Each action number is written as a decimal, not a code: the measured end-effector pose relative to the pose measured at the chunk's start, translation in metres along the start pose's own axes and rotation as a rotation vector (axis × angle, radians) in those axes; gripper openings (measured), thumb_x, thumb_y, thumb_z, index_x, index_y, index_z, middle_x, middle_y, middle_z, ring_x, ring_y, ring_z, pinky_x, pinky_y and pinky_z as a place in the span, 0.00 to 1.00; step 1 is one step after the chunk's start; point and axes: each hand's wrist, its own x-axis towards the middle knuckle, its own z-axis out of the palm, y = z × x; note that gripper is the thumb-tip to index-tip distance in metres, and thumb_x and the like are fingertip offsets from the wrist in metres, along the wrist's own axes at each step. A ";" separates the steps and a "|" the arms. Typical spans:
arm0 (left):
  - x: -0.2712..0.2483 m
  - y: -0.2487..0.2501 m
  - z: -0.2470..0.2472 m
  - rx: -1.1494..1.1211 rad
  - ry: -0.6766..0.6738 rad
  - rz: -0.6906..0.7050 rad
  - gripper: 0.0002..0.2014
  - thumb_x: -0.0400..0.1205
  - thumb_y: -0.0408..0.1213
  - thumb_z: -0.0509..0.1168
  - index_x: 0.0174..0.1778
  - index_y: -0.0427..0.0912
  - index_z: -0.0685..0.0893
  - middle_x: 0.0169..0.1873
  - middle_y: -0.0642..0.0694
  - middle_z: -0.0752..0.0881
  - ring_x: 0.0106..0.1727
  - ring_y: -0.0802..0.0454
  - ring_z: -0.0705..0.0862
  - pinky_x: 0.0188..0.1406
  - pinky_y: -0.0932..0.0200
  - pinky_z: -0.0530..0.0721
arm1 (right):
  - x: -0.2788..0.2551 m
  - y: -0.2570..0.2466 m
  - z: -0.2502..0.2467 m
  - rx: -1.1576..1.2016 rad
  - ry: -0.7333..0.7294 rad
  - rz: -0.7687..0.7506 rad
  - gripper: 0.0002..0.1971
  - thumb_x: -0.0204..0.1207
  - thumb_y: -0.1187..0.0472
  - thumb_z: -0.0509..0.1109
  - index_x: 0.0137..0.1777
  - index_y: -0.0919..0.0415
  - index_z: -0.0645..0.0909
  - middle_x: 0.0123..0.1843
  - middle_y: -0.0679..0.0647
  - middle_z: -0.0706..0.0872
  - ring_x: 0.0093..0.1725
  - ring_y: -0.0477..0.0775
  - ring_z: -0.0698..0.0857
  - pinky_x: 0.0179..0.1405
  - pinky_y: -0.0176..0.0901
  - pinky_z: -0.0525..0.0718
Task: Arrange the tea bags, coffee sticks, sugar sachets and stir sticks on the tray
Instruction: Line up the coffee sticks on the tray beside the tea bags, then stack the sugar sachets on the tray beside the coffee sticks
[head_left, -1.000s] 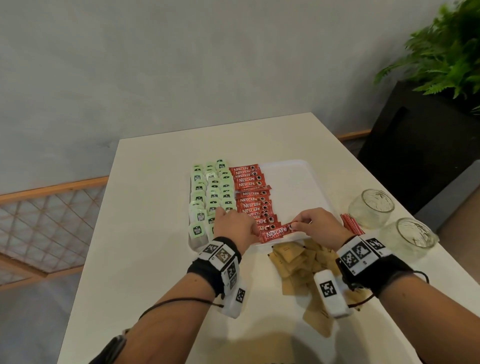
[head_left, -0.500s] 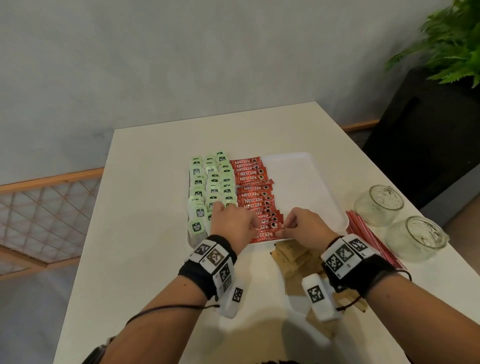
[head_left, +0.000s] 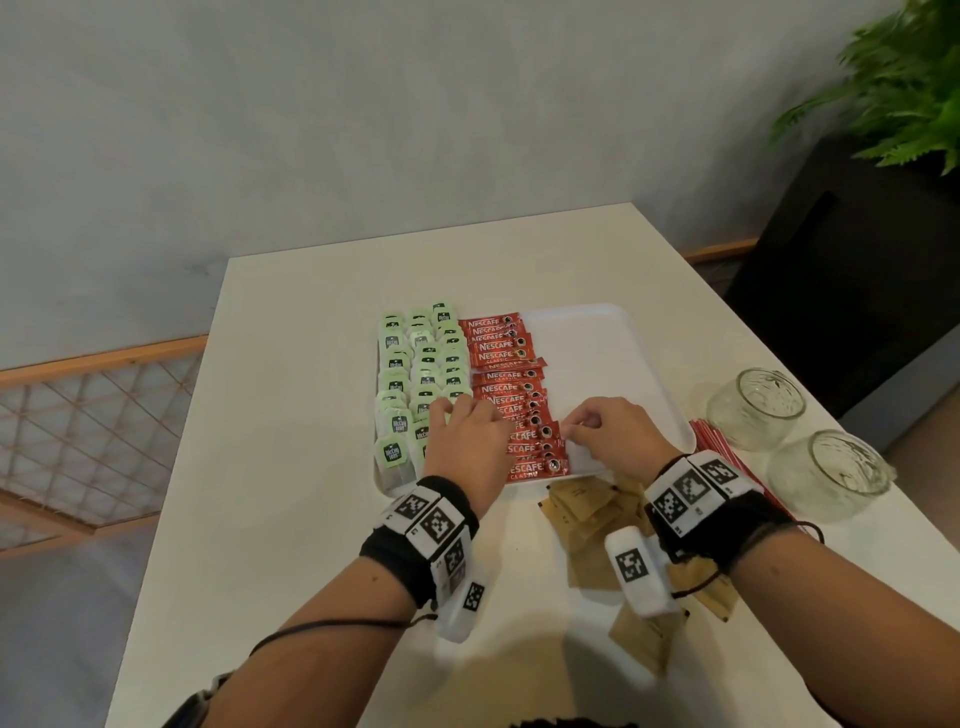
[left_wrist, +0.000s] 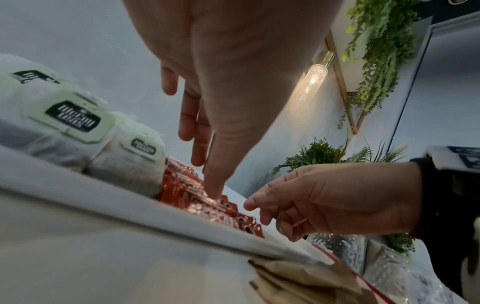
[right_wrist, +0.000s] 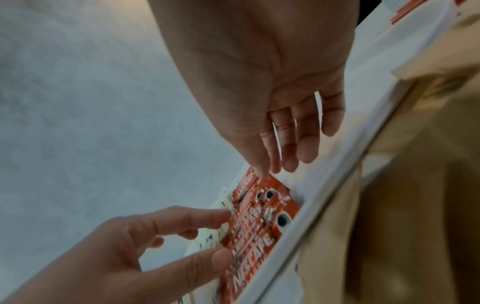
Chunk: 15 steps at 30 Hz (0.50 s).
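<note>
Head view shows your left hand (head_left: 467, 447) and right hand (head_left: 610, 434) side by side over the near end of the white rectangular plastic tray (head_left: 613, 332), apart from each other, with the column of red Nescafé coffee sticks (head_left: 511, 387) between them. Your left hand's fingers are loosely extended; in the left wrist view its thumb tip presses down on the red sticks (left_wrist: 207, 197). Your right hand's fingers, also relaxed and nearly straight, touch the right ends of the nearest sticks (right_wrist: 262, 222) with the thumb tip; neither hand grips anything. The sticks lie overlapped in a column running from the far edge to the near edge of the tray. Just left of them, pale green tea bags with dark labels (head_left: 421, 369) fill three columns on the tray. Brown paper sugar sachets (head_left: 584, 506) lie in a loose pile on the white table (head_left: 291, 467), just off the tray's near edge beneath your right wrist. Thin red stir sticks (head_left: 714, 441) lie on the table beside the tray's right edge, near two clear glass jars (head_left: 756, 408).
</note>
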 end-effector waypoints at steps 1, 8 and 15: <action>0.000 0.000 -0.003 -0.011 0.007 0.009 0.18 0.84 0.51 0.61 0.68 0.53 0.80 0.66 0.53 0.78 0.70 0.48 0.70 0.72 0.46 0.55 | -0.002 -0.002 -0.005 0.003 0.005 -0.010 0.03 0.79 0.55 0.71 0.47 0.52 0.85 0.42 0.41 0.83 0.43 0.44 0.81 0.49 0.42 0.79; -0.008 0.017 -0.019 -0.200 -0.038 0.105 0.11 0.85 0.46 0.61 0.55 0.56 0.89 0.54 0.57 0.87 0.57 0.54 0.83 0.66 0.50 0.72 | -0.037 0.004 -0.036 0.044 0.054 -0.049 0.06 0.78 0.53 0.72 0.47 0.54 0.88 0.42 0.46 0.88 0.38 0.43 0.84 0.33 0.33 0.75; -0.034 0.046 0.006 -0.395 -0.294 0.179 0.12 0.81 0.36 0.64 0.56 0.48 0.90 0.50 0.47 0.90 0.53 0.48 0.86 0.50 0.58 0.80 | -0.064 0.029 -0.002 -0.135 -0.051 -0.078 0.03 0.67 0.53 0.81 0.38 0.44 0.90 0.31 0.44 0.83 0.31 0.43 0.78 0.32 0.37 0.74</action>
